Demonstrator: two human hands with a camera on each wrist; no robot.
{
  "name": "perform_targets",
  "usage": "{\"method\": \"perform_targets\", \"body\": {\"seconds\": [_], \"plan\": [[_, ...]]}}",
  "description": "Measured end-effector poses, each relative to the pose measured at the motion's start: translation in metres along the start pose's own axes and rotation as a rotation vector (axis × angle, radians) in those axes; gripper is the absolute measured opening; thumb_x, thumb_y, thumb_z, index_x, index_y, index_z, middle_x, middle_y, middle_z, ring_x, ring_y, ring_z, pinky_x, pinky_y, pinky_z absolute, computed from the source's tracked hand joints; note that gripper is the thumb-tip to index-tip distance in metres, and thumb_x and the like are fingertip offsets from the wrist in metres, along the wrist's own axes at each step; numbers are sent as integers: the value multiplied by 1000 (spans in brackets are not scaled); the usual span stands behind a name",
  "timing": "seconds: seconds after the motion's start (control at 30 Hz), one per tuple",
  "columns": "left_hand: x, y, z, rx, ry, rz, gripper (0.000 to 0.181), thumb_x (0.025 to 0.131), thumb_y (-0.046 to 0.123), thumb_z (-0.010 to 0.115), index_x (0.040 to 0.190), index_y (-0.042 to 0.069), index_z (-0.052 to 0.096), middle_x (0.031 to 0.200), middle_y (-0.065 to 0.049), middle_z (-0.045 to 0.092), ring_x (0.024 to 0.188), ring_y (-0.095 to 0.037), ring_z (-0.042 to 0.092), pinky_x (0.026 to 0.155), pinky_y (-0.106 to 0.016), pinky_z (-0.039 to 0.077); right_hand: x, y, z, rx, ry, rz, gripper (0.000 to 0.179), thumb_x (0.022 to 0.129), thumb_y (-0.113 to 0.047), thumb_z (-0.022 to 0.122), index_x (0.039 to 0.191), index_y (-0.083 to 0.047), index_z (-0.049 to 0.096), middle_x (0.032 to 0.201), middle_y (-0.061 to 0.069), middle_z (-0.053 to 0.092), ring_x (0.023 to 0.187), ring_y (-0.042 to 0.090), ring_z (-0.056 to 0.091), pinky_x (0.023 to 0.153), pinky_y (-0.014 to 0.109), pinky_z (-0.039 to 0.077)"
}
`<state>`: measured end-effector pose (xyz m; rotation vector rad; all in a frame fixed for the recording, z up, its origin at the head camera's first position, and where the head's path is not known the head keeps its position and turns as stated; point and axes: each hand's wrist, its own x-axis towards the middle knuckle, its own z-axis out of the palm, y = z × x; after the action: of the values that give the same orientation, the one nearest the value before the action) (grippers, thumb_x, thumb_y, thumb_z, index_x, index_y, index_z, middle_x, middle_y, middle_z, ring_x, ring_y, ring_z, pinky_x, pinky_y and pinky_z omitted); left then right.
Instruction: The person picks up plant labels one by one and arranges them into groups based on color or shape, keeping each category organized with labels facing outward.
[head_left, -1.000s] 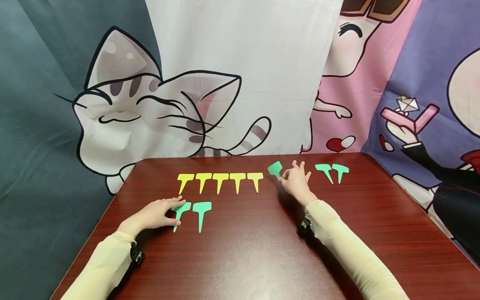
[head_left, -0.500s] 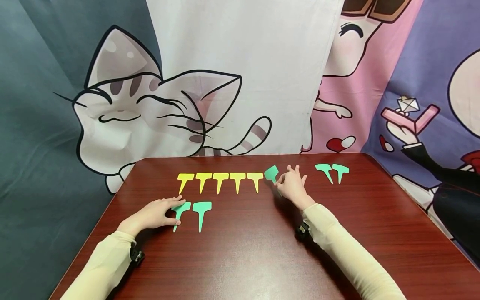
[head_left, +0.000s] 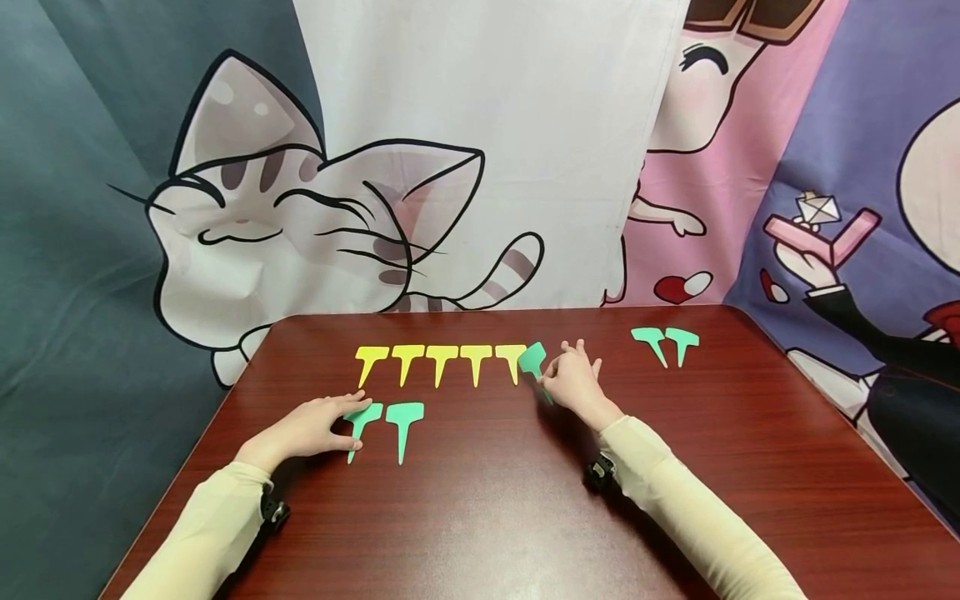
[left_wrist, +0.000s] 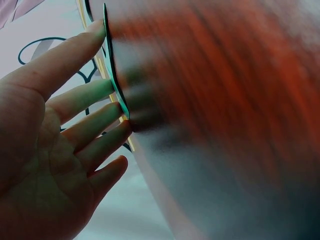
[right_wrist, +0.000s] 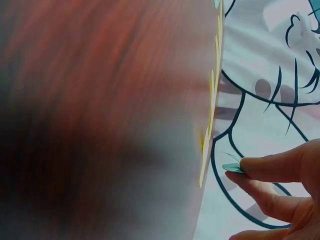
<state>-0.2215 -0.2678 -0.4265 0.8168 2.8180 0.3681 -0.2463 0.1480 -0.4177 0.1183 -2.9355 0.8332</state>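
My right hand (head_left: 573, 379) pinches a green plant label (head_left: 532, 359) between thumb and fingers, raised off the table just right of the yellow row. In the right wrist view that label (right_wrist: 233, 168) shows edge-on at the thumb tip. My left hand (head_left: 307, 427) lies with fairly straight fingers on another green plant label (head_left: 365, 417); thumb and fingertips touch it and partly cover it. The left wrist view shows this label (left_wrist: 114, 75) along the fingertips. One more green label (head_left: 402, 425) lies right beside it.
Several yellow T-shaped plant labels (head_left: 442, 360) form a row near the far edge of the dark red wooden table (head_left: 480, 517). Two green labels (head_left: 666, 340) lie at the far right. A printed cloth (head_left: 480, 100) hangs behind the table.
My right hand has moved left and slightly nearer with its green label, towards the end of the yellow row. My left hand has stayed in place.
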Motion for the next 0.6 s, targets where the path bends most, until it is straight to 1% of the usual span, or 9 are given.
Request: {"method": "perform_targets", "body": {"seconds": [0.17, 0.37, 0.6], "plan": [[0, 0, -1, -3, -3, -6, 71, 82, 44, 70, 141, 9, 48, 147, -18, 41, 132, -44, 39, 101, -60, 35, -5, -6, 5, -11, -19, -10, 23, 79, -17, 73, 59, -9, 67, 146, 23, 40, 144, 43, 12, 105, 74, 6], [0, 1, -1, -1, -2, -10, 71, 82, 44, 70, 141, 10, 48, 147, -18, 41, 132, -45, 39, 101, -60, 35, -10, -12, 11, -56, -29, -50, 23, 79, -17, 73, 57, -11, 66, 143, 25, 43, 142, 45, 18, 103, 76, 9], [1, -1, 1, -1, -5, -12, 71, 82, 44, 69, 141, 10, 47, 147, -18, 41, 132, -44, 39, 102, -61, 33, -17, -18, 19, -34, -46, -66, 25, 77, -14, 73, 55, -10, 64, 143, 24, 44, 143, 41, 18, 104, 75, 9]]}}
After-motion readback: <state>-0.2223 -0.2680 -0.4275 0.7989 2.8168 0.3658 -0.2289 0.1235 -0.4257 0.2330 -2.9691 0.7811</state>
